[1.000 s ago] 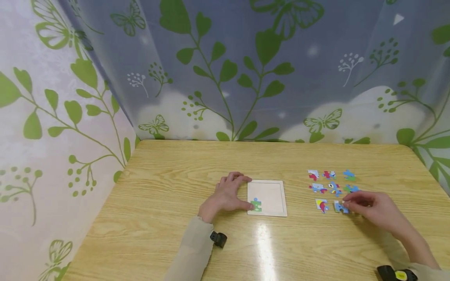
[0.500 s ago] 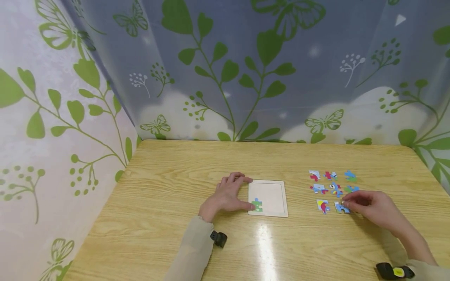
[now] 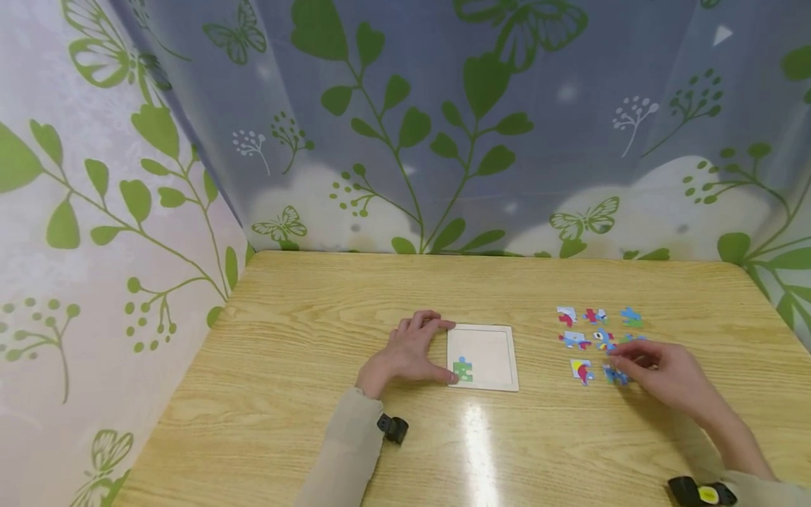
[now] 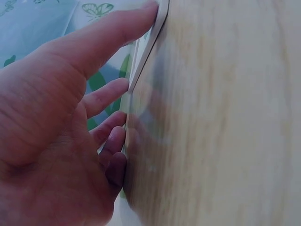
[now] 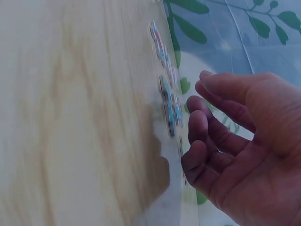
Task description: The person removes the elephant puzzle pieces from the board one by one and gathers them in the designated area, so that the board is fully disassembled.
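In the head view, my left hand (image 3: pixel 408 352) lies at the left side of a square puzzle tray (image 3: pixel 514 377). Its thumb touches the near left corner and a fingertip touches the far one. A green puzzle piece (image 3: pixel 463 372) with a blue knob sits in the tray's near left corner. On the right, my right hand (image 3: pixel 671 377) hovers over a blue puzzle piece (image 3: pixel 613 375), partly hiding it. The right wrist view shows thumb and fingers loosely bent, with no piece between them, beside puzzle pieces (image 5: pixel 165 101) on the table.
Several loose puzzle pieces lie in rows right of the tray, among them a yellow and red piece (image 3: pixel 579 370), a piece with an eye (image 3: pixel 603 339) and a blue-green piece (image 3: pixel 631 316). A patterned curtain (image 3: pixel 405 176) hangs behind the wooden table (image 3: pixel 285 422).
My right hand has shifted slightly left, over the blue piece it was touching. The left thumb has slid a little nearer, off the green piece and onto the tray's rim.
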The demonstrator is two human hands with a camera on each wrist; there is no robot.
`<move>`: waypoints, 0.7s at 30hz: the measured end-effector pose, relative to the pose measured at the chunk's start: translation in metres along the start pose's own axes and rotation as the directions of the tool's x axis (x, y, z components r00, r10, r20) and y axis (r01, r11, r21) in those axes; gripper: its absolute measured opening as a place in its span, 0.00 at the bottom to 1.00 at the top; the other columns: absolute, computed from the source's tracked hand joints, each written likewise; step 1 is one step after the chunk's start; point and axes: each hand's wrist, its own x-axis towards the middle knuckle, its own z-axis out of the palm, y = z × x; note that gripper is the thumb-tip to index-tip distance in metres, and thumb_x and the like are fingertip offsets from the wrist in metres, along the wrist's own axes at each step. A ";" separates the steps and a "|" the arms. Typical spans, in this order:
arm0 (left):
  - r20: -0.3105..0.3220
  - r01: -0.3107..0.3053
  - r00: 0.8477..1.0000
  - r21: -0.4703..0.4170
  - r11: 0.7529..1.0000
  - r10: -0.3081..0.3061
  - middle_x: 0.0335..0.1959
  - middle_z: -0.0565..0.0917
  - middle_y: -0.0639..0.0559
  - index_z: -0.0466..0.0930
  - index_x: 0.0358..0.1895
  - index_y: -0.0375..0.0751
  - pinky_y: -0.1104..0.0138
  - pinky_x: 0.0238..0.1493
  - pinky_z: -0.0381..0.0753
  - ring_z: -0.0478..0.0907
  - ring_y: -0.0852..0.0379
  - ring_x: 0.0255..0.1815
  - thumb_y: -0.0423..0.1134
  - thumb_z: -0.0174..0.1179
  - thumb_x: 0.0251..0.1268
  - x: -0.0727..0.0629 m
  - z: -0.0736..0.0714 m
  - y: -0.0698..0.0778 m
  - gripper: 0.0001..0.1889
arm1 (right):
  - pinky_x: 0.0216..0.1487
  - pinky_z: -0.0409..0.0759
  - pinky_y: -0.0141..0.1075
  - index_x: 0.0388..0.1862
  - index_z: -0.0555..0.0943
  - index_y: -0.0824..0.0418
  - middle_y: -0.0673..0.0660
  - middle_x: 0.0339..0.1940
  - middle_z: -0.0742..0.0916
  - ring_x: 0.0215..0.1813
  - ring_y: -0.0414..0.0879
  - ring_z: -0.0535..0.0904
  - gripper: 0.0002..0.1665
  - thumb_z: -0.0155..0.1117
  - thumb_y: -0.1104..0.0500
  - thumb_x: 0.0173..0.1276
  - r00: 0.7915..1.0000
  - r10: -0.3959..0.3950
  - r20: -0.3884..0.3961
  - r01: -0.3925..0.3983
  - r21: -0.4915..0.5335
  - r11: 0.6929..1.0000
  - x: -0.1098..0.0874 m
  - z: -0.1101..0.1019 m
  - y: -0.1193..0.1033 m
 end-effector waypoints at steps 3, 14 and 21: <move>0.012 -0.014 1.000 0.011 1.000 0.013 0.81 0.55 0.50 0.62 0.78 0.59 0.43 0.74 0.58 0.55 0.40 0.77 0.58 0.77 0.51 0.000 0.000 -0.002 0.50 | 0.31 0.76 0.31 0.47 0.87 0.58 0.51 0.37 0.90 0.33 0.31 0.80 0.12 0.67 0.51 0.74 0.999 -0.034 -0.006 0.034 -0.002 0.999 0.002 0.006 -0.006; 0.007 -0.031 0.999 0.008 0.999 0.031 0.82 0.54 0.51 0.61 0.79 0.60 0.41 0.74 0.57 0.55 0.40 0.78 0.59 0.76 0.50 0.000 0.001 -0.006 0.51 | 0.28 0.77 0.33 0.46 0.87 0.58 0.53 0.35 0.89 0.31 0.39 0.82 0.09 0.67 0.55 0.73 0.986 -0.162 0.026 0.158 0.122 0.980 0.015 0.031 -0.040; -0.014 -0.046 0.999 -0.003 0.999 0.046 0.83 0.55 0.51 0.64 0.77 0.58 0.40 0.76 0.56 0.55 0.40 0.79 0.58 0.77 0.51 -0.004 0.003 -0.005 0.48 | 0.33 0.79 0.32 0.44 0.87 0.56 0.51 0.36 0.89 0.34 0.36 0.80 0.06 0.68 0.56 0.73 0.974 -0.222 0.042 0.215 0.137 0.967 0.027 0.051 -0.062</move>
